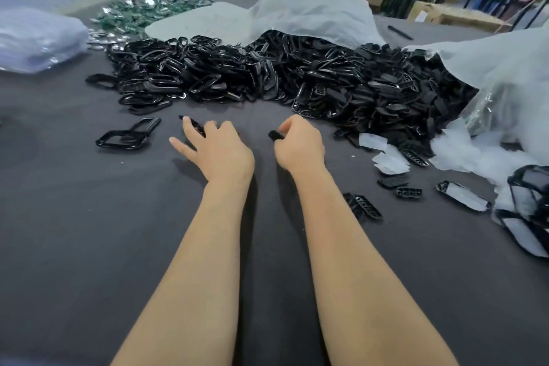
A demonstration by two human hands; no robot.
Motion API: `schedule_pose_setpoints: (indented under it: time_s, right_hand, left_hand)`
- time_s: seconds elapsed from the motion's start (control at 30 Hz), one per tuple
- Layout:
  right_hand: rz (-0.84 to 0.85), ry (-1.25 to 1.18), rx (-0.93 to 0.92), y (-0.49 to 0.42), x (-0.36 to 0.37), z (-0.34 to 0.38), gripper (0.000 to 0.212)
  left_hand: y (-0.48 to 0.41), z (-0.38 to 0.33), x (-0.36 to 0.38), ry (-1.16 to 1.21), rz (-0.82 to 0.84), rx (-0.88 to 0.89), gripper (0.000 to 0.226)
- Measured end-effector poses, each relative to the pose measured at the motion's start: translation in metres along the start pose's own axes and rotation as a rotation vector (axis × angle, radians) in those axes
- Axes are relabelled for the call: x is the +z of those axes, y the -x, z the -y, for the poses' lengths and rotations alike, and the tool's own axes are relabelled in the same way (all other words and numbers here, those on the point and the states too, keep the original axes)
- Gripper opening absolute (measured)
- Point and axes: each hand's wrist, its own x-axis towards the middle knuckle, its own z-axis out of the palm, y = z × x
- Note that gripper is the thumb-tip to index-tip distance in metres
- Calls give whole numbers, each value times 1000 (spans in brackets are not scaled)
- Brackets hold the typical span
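Head view, small black parts (274, 135) (slim, rounded)

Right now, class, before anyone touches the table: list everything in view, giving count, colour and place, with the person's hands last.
table: one, dark grey cover, under everything.
frame pile: many, glossy black, back centre-left.
vented-insert pile: many, matt black, back right.
white bags: two, behind and right of the piles.
loose frames: two, black, left of the hands.
loose inserts: several, black, near right.
green-and-silver heap: many, far back left.
clear bag stack: one, far left.
pen: one, black, back right.
left hand: fingers over a slim black part.
right hand: pinches a small black part.
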Motion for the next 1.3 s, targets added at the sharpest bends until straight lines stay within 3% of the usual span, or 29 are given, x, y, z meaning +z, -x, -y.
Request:
schedule_pose_setpoints:
  time_s: [0.17,0.33,0.43,0.6,0.73,0.93,1.3]
  right_hand:
    - [-33,-399,21,-2,-25,-19,11]
    - [47,-705,28,4,-52,-43,15]
    - [54,-827,59,10,-66,-58,15]
    - [-3,-917,49,16,-72,-84,16]
    - [-42,-893,-11,14,-72,-90,34]
    - [-69,-958,-4,12,-70,-89,27]
    - [-115,-998,79,13,-70,-89,15]
  left_hand:
    - [2,-10,1,94,-121,79,42]
    - [21,-44,2,559,-107,258,32]
    - [36,-67,4,876,-22,177,23]
    - [48,-88,14,1355,259,-156,28]
    - [53,-91,20,1422,301,-210,25]
    - [51,-90,20,1523,368,-224,5]
    - [58,-84,20,1385,297,-84,17]
